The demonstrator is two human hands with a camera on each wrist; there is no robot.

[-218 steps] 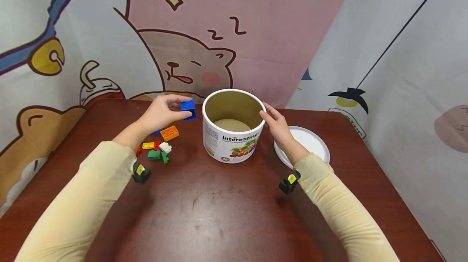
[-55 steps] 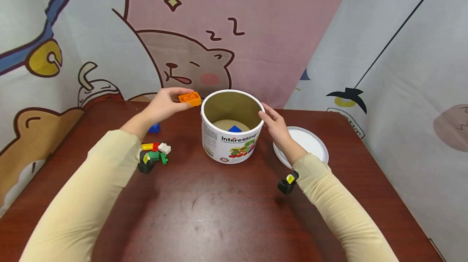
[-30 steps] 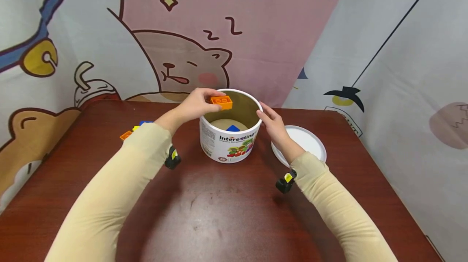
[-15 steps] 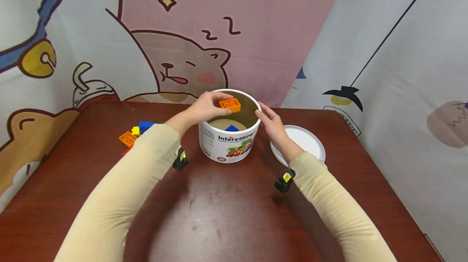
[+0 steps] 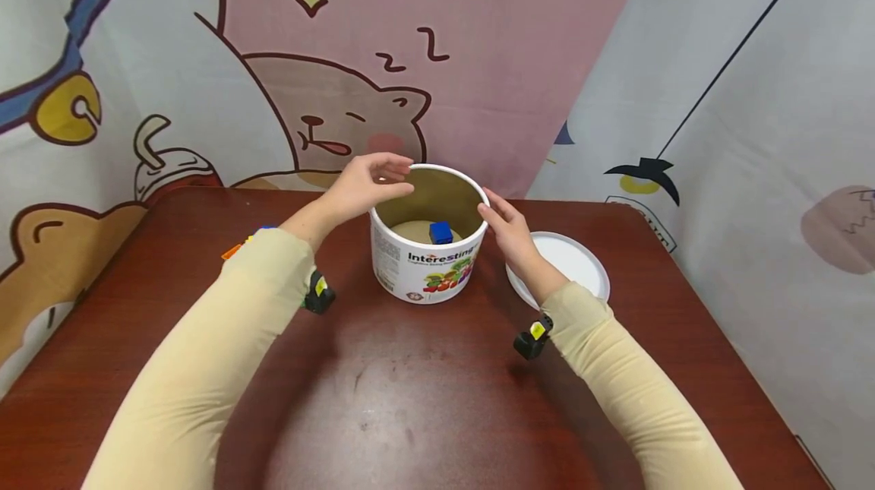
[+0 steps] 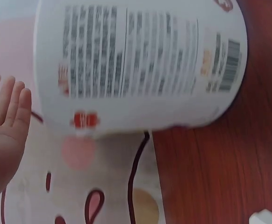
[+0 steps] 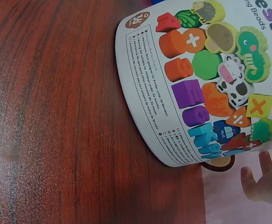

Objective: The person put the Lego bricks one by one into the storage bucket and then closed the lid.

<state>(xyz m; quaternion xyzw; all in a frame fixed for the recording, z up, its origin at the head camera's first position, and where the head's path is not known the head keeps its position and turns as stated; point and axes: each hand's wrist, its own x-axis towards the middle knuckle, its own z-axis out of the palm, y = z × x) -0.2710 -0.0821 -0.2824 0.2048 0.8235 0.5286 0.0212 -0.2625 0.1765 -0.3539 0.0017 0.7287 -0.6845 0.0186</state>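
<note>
A white bucket (image 5: 424, 277) with printed fruit and letters stands upright on the table. My right hand (image 5: 511, 232) holds its right rim, the thumb over the edge and the fingers along the outer wall; in the right wrist view the fingertips (image 7: 267, 161) show beside the wall. My left hand (image 5: 362, 186) hovers at the bucket's left rim, thumb and fingers apart, holding nothing; the left wrist view shows its straight fingers (image 6: 14, 105). Inside the bucket sits a blue block (image 5: 440, 232). The orange brick is out of sight; the front wall hides part of the bucket's floor.
A white round lid (image 5: 570, 262) lies right of the bucket, partly under my right forearm. Left of my left sleeve, an orange brick (image 5: 232, 252) peeks out, with other bricks hidden behind the arm. A white brick (image 6: 265, 217) shows in the left wrist view's corner.
My left hand carried an orange brick over the bucket, let it go, and drew back left with fingers spread. The blue block inside has shifted. My right hand stays on the rim.
</note>
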